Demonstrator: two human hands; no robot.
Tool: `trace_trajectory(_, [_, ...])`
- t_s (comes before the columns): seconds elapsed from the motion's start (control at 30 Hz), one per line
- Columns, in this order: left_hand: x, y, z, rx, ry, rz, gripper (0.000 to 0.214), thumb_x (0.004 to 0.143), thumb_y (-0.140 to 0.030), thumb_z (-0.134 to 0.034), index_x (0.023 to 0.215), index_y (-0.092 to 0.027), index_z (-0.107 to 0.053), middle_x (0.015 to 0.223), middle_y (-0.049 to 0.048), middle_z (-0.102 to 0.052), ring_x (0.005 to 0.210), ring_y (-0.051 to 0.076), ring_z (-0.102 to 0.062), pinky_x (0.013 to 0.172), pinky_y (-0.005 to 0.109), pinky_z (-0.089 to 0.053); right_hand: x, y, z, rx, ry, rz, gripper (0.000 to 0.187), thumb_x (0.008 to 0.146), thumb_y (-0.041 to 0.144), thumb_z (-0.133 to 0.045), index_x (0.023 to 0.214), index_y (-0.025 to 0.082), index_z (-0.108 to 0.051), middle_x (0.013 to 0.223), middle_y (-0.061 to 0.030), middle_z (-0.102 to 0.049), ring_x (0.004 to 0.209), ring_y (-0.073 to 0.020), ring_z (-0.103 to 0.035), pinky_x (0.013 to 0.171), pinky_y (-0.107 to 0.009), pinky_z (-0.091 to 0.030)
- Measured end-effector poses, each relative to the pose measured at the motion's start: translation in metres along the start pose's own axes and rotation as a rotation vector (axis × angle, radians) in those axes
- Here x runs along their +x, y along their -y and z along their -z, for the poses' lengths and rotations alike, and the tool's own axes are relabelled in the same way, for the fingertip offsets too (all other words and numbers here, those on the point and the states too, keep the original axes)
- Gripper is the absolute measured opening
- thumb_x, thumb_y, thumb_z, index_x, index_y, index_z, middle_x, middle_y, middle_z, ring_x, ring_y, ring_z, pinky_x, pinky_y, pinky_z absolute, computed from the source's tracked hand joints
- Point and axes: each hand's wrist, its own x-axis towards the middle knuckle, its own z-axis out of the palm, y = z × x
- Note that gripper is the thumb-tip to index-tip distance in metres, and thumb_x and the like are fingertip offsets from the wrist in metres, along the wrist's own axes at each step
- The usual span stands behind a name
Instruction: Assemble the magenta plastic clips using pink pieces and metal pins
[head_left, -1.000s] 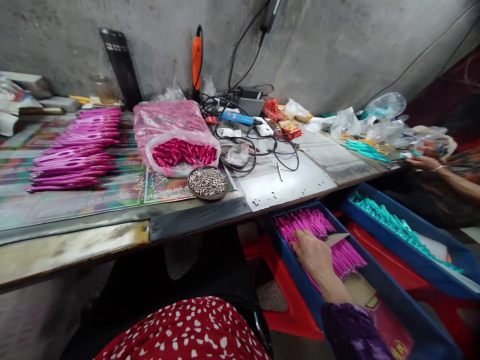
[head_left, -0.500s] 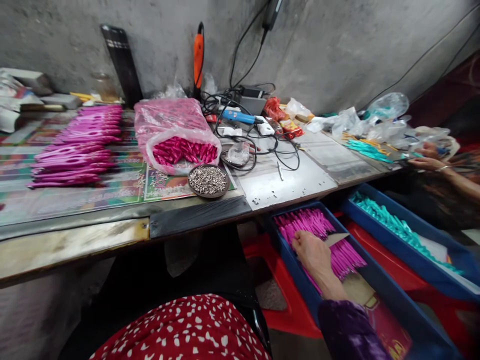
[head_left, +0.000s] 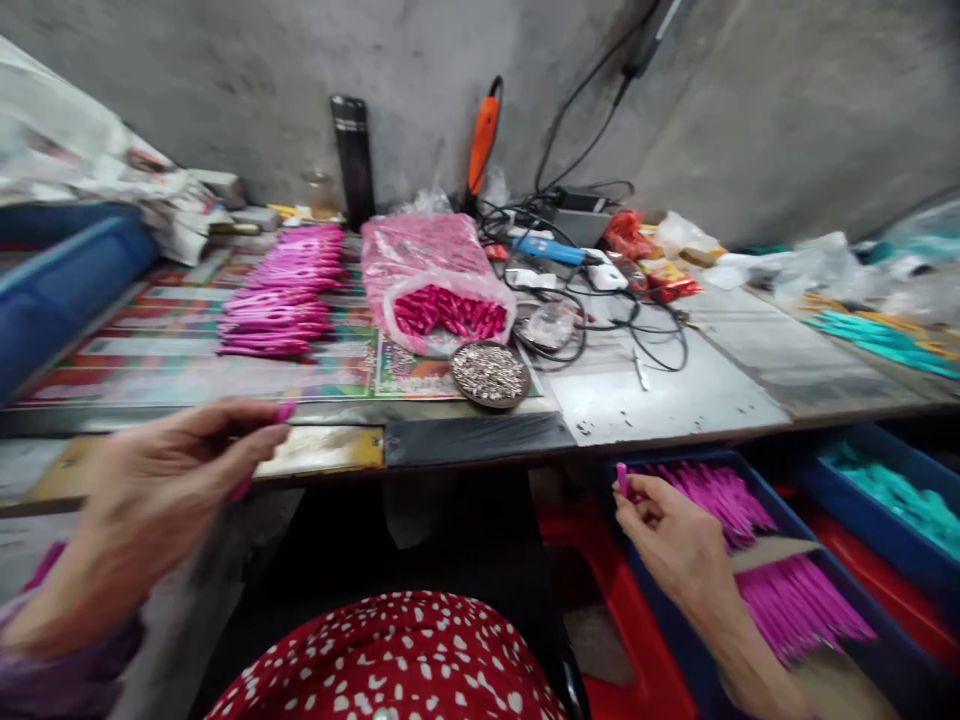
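My left hand (head_left: 165, 480) is raised in front of the table edge, pinching a thin magenta stick (head_left: 262, 450) between thumb and fingers. My right hand (head_left: 671, 530) hangs just above a blue tray (head_left: 697, 610), gripping another magenta stick (head_left: 622, 480) by its end. Bundles of magenta sticks (head_left: 716, 503) lie in that tray under and beyond my right hand. More magenta pieces (head_left: 281, 300) lie in rows on a printed sheet on the table, out of reach of both hands.
A pink plastic bag of magenta pieces (head_left: 431, 270) and a round dish of small metal parts (head_left: 487, 375) stand on the table, among tangled cables (head_left: 600, 310). Blue trays (head_left: 67, 280) (head_left: 892, 510) flank me. My lap (head_left: 382, 660) lies below.
The view has swung left. My left hand has come into view holding a stick, and my right hand has lifted from the tray with one. The other person's hands have left the view.
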Motion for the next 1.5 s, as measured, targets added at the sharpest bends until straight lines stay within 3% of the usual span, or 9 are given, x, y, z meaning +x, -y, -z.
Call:
trace_trajectory(0.17, [-0.015, -0.01, -0.039, -0.367, 0.315, 0.081, 0.035, 0.073, -0.043, -0.081, 0.087, -0.013, -0.071, 0.062, -0.0008, -0.064, 0.048, 0.007, -0.048, 0.044, 0.017, -0.039, 0.005, 0.075, -0.015, 0.376, 0.105, 0.222, 0.025, 0.086, 0.042, -0.057, 0.087, 0.02, -0.07, 0.067, -0.002, -0.067, 0.055, -0.0171, -0.062, 0.05, -0.025, -0.048])
trace_trajectory(0.33, [-0.026, -0.014, -0.055, -0.554, 0.487, 0.198, 0.036, 0.07, -0.041, -0.084, 0.081, -0.011, -0.069, 0.062, 0.0005, -0.062, 0.049, 0.007, -0.05, 0.045, 0.017, -0.042, -0.003, 0.143, -0.027, 0.671, 0.308, 0.359, 0.021, 0.093, 0.035, -0.06, 0.079, 0.021, -0.067, 0.069, 0.0, -0.062, 0.058, -0.0134, -0.059, 0.052, -0.019, -0.049])
trace_trajectory(0.4, [-0.03, -0.014, -0.058, -0.596, 0.521, 0.229, 0.036, 0.069, -0.041, -0.085, 0.079, -0.01, -0.068, 0.062, 0.0002, -0.061, 0.05, 0.007, -0.049, 0.045, 0.016, -0.042, -0.008, 0.161, -0.033, 0.77, 0.421, 0.348, 0.02, 0.093, 0.034, -0.06, 0.081, 0.021, -0.069, 0.069, 0.0002, -0.061, 0.055, -0.012, -0.057, 0.05, -0.018, -0.049])
trace_trajectory(0.5, [-0.035, -0.011, -0.061, -0.646, 0.541, 0.269, 0.034, 0.069, -0.039, -0.085, 0.078, -0.01, -0.069, 0.063, -0.0002, -0.061, 0.051, 0.006, -0.049, 0.047, 0.015, -0.042, -0.016, 0.179, -0.043, 0.956, 0.535, 0.235, 0.02, 0.093, 0.037, -0.063, 0.103, 0.021, -0.072, 0.078, -0.0013, -0.067, 0.055, -0.0124, -0.059, 0.048, -0.019, -0.053])
trace_trajectory(0.63, [-0.038, -0.007, -0.066, -0.698, 0.538, 0.312, 0.034, 0.069, -0.038, -0.086, 0.077, -0.01, -0.069, 0.064, 0.0008, -0.063, 0.05, 0.006, -0.05, 0.048, 0.016, -0.042, -0.024, 0.189, -0.052, 1.059, 0.604, 0.174, 0.034, 0.092, 0.037, -0.068, 0.123, 0.024, -0.069, 0.085, -0.0028, -0.071, 0.062, -0.0154, -0.066, 0.052, -0.021, -0.059])
trace_trajectory(0.87, [-0.043, -0.001, -0.073, -0.771, 0.504, 0.344, 0.034, 0.068, -0.037, -0.086, 0.077, -0.01, -0.068, 0.064, 0.0001, -0.062, 0.052, 0.006, -0.051, 0.05, 0.017, -0.042, -0.028, 0.192, -0.059, 0.98, 0.51, 0.203, 0.033, 0.091, 0.034, -0.068, 0.122, 0.025, -0.072, 0.086, -0.0035, -0.073, 0.063, -0.0164, -0.068, 0.051, -0.021, -0.059])
trace_trajectory(1.1, [-0.042, 0.004, -0.075, -0.857, 0.494, 0.358, 0.035, 0.067, -0.036, -0.087, 0.075, -0.01, -0.066, 0.062, 0.0005, -0.061, 0.051, 0.007, -0.052, 0.051, 0.019, -0.043, -0.032, 0.187, -0.064, 0.948, 0.583, 0.16, 0.037, 0.094, 0.038, -0.067, 0.129, 0.027, -0.068, 0.08, -0.0012, -0.069, 0.061, -0.0164, -0.067, 0.054, -0.024, -0.061])
trace_trajectory(1.5, [-0.041, 0.006, -0.074, -0.921, 0.479, 0.371, 0.032, 0.066, -0.032, -0.088, 0.071, -0.011, -0.065, 0.059, 0.0003, -0.062, 0.049, 0.008, -0.053, 0.05, 0.019, -0.044, -0.032, 0.19, -0.066, 0.964, 0.601, 0.129, 0.039, 0.093, 0.04, -0.069, 0.129, 0.026, -0.069, 0.071, -0.0004, -0.065, 0.056, -0.0151, -0.064, 0.052, -0.023, -0.06])
